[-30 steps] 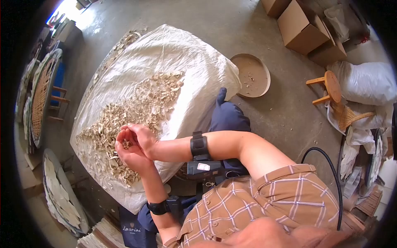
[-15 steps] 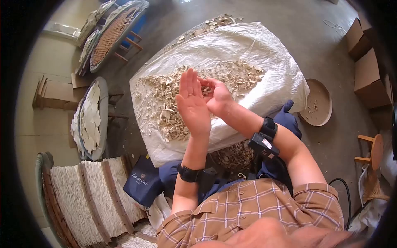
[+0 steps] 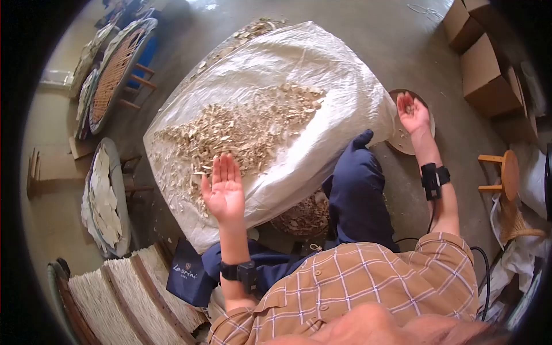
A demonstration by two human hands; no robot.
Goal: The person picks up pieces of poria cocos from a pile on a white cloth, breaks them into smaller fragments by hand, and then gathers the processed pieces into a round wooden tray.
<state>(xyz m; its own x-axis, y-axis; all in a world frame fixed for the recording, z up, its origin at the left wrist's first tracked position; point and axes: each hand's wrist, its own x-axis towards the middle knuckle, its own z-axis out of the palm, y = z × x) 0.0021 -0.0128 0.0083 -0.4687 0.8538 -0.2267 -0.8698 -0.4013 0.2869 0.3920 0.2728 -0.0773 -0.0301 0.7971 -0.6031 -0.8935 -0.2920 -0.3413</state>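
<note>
A few small pale pieces (image 3: 409,107) lie in the cupped palm of the right hand (image 3: 413,112), which is stretched out palm-up directly over the round shallow tray (image 3: 428,127) on the concrete floor (image 3: 368,34); the fingers (image 3: 406,99) are loosely curled around the pieces rather than clenched, so the load rests in the palm and is not gripped. The tray sits beneath and just beyond those fingers, partly hidden by the hand and wrist. The left hand (image 3: 224,190) is raised palm-up with its fingers (image 3: 223,168) spread flat and released, holding nothing, at the near edge of the heap of dried chips (image 3: 241,129) spread over the white sack sheet (image 3: 322,69); the heap lies just beyond its fingertips. Risk one: the pieces are small and held only by a shallow cup, so any tilt of the right palm short of the tray's middle would likely drop them on the floor beside the rim. Risk two: the sheet slopes down toward the person's knee (image 3: 353,184), and a brush from the left wrist could slide loose chips off its near edge. Risk three: the right arm is at long reach, away from the body, which reduces control of the release. Well beyond the right fingers stand cardboard boxes (image 3: 486,72) and a wooden stool (image 3: 503,172), clear of the reach.
</note>
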